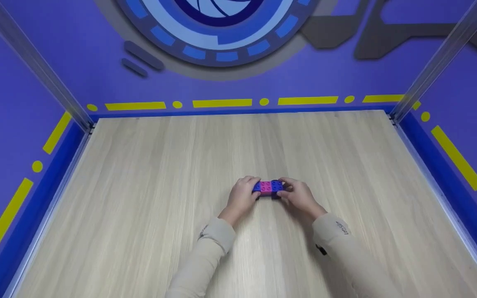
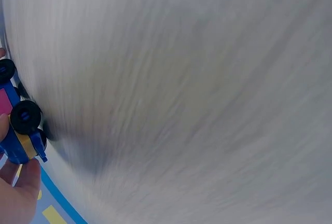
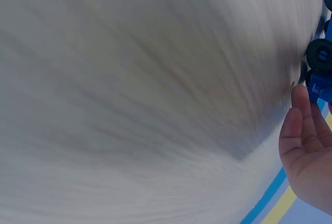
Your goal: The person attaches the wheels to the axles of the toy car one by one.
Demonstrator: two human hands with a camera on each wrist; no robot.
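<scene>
A toy-brick car [image 1: 266,187] sits near the middle of the wooden table, with a pink studded brick between blue ones. My left hand [image 1: 242,194] grips its left end between thumb and fingers. At the other end, the thumb and fingers of my right hand [image 1: 300,196] pinch the blue part. Black wheels [image 2: 26,116] and a yellowish piece [image 2: 26,144] show at the car's underside in the left wrist view. The right wrist view catches only one end of it, a black wheel [image 3: 319,55] beside my fingers. My hands cover both ends from above.
The pale wooden table [image 1: 160,165] spreads around the hands. Blue-purple walls [image 1: 77,82] with yellow markings stand at the back and both sides, with metal posts [image 1: 433,62] at the back corners.
</scene>
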